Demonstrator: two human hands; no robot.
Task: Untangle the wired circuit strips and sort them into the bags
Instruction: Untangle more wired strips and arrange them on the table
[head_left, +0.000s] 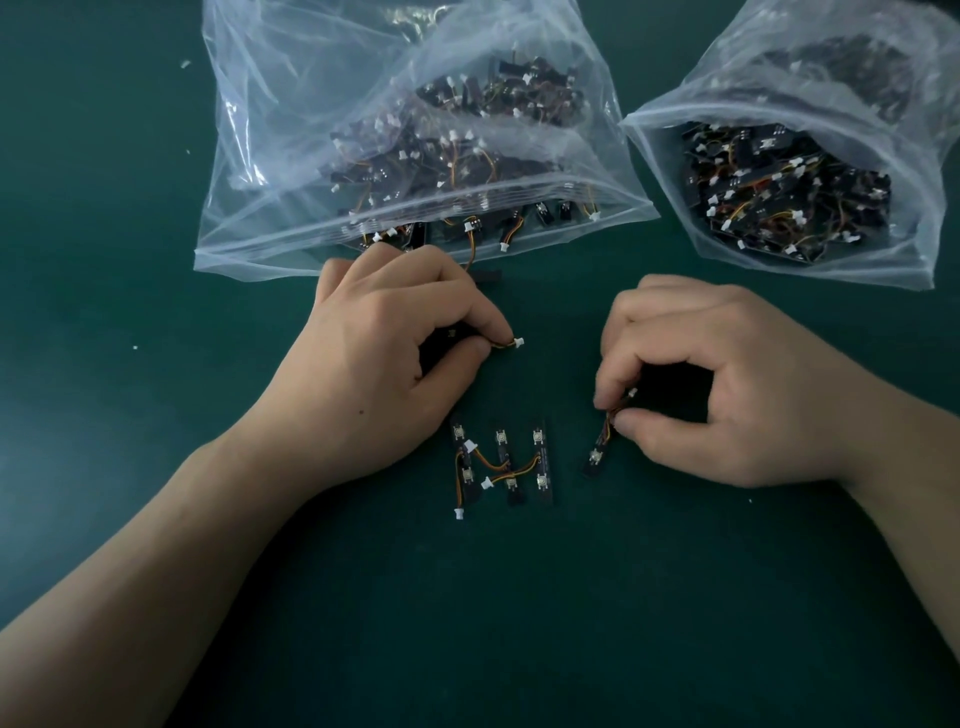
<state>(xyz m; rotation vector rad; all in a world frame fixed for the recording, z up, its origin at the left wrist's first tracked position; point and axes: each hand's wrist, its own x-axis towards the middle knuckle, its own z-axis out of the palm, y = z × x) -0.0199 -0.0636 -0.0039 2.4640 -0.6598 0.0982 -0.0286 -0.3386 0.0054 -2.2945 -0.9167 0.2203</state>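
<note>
Three black circuit strips (501, 462) with orange and yellow wires and white plugs lie side by side on the green mat, between my forearms. My left hand (384, 358) pinches the wire of a strip mostly hidden under its fingers; the white plug (518, 342) sticks out past the fingertips. My right hand (727, 384) pinches the wires of another strip (597, 457), whose black board hangs down and left to the mat. Two clear bags of strips lie beyond: a large one (415, 156) at centre-left, a second (810, 171) at right.
A single black strip (488, 274) lies at the mouth of the large bag, just beyond my left hand. Small white specks are scattered on the green mat (156, 519) at left.
</note>
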